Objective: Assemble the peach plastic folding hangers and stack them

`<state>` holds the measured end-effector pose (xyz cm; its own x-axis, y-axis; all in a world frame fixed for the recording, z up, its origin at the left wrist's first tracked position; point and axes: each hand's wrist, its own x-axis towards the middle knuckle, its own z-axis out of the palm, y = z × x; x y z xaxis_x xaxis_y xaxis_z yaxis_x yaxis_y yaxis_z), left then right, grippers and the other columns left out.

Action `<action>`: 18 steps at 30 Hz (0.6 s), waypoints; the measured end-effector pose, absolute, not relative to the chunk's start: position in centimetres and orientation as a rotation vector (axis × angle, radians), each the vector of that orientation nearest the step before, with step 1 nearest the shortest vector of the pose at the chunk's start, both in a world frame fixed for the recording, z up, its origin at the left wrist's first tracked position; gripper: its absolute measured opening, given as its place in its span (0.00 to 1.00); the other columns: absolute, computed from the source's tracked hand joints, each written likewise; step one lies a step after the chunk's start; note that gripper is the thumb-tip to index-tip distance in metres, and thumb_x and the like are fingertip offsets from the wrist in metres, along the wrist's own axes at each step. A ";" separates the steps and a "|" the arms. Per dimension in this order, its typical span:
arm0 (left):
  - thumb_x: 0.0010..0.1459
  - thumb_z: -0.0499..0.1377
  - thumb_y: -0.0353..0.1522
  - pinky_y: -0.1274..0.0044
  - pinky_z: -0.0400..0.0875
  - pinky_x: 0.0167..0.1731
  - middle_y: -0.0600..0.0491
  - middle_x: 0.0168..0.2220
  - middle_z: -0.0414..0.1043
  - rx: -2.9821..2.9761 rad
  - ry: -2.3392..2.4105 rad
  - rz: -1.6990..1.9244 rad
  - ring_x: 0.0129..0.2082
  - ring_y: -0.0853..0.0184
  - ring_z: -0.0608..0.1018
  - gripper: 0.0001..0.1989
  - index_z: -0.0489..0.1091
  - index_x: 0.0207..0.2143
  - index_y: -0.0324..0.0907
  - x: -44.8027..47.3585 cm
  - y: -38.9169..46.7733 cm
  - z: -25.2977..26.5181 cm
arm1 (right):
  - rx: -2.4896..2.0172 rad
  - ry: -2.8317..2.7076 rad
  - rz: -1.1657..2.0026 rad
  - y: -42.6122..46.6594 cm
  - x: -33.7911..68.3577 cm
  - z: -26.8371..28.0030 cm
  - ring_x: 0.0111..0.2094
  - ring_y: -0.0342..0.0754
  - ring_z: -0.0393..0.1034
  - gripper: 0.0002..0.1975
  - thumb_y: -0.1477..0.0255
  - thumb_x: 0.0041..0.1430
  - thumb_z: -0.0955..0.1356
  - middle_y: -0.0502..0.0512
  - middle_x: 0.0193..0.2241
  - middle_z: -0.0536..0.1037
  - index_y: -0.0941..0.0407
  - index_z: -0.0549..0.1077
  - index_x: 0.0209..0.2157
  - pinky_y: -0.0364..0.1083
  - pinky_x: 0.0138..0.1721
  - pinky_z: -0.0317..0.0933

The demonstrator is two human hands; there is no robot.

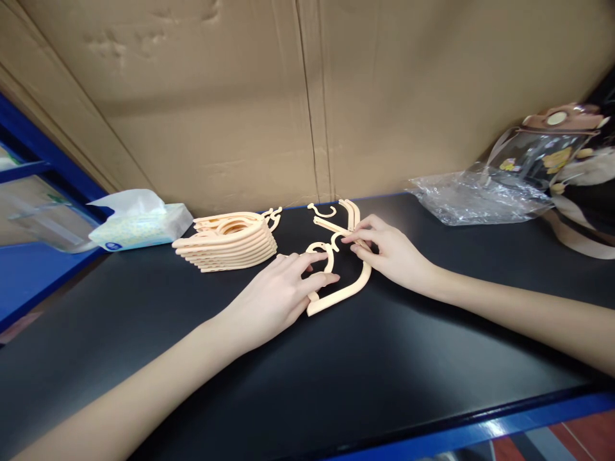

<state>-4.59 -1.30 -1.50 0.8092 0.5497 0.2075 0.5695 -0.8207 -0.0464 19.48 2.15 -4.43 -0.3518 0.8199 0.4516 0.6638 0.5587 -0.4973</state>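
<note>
A cream plastic folding hanger [343,293] lies partly folded on the black table, between my two hands. My left hand [283,288] is closed over its left side, fingers bent around the curved arm and the palm hiding part of it. On the other side, my right hand [384,250] pinches the upper part of the same hanger between thumb and fingers. Just beyond my right fingers are more cream hanger parts [353,214] and a loose hook [323,211]. A neat stack of folded cream hangers [230,243] sits left of my left hand.
A tissue pack [144,227] stands at the back left beside a blue shelf frame [57,153]. Cardboard [216,109] forms the back wall. At the right are a crumpled clear plastic bag [475,198] and a clear bottle with a brown lid [541,153] and strap.
</note>
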 end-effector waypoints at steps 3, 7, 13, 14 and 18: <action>0.59 0.50 0.22 0.68 0.66 0.43 0.49 0.50 0.66 -2.893 -0.917 -0.259 0.43 0.61 0.69 0.23 0.64 0.54 0.47 -4.5 -1.3 -1.3 | -1.199 -2.123 0.291 2.2 19.5 -4.4 0.32 0.43 0.66 0.12 0.75 0.58 0.63 0.54 0.40 0.68 0.55 0.76 0.40 0.47 0.36 0.63; 0.57 0.48 0.21 0.69 0.65 0.42 0.49 0.48 0.66 -2.927 -0.918 -0.271 0.44 0.61 0.68 0.23 0.64 0.54 0.44 -4.4 -1.2 -1.4 | -1.207 -2.118 0.289 2.2 19.5 -4.4 0.32 0.43 0.66 0.11 0.75 0.58 0.64 0.53 0.39 0.67 0.55 0.76 0.41 0.46 0.36 0.62; 0.55 0.43 0.17 0.71 0.63 0.46 0.50 0.48 0.66 -3.024 -0.920 -0.302 0.48 0.63 0.67 0.27 0.65 0.52 0.44 -4.3 -1.4 -1.3 | -1.206 -2.098 0.307 2.2 19.4 -4.5 0.30 0.43 0.65 0.11 0.75 0.58 0.64 0.53 0.38 0.67 0.55 0.75 0.41 0.47 0.35 0.62; 0.56 0.44 0.18 0.70 0.63 0.47 0.50 0.49 0.66 -3.037 -0.928 -0.306 0.48 0.63 0.67 0.25 0.65 0.52 0.44 -4.2 -1.5 -1.2 | -1.206 -2.099 0.309 2.2 19.4 -4.5 0.30 0.43 0.65 0.11 0.75 0.58 0.64 0.53 0.38 0.67 0.55 0.75 0.41 0.47 0.35 0.62; 0.60 0.48 0.27 0.69 0.63 0.46 0.51 0.48 0.67 -3.050 -0.978 -0.328 0.46 0.62 0.69 0.17 0.67 0.50 0.43 -4.1 -1.8 -0.9 | -1.206 -2.114 0.303 2.2 19.4 -4.5 0.30 0.43 0.65 0.11 0.75 0.58 0.64 0.53 0.38 0.67 0.55 0.74 0.41 0.47 0.35 0.62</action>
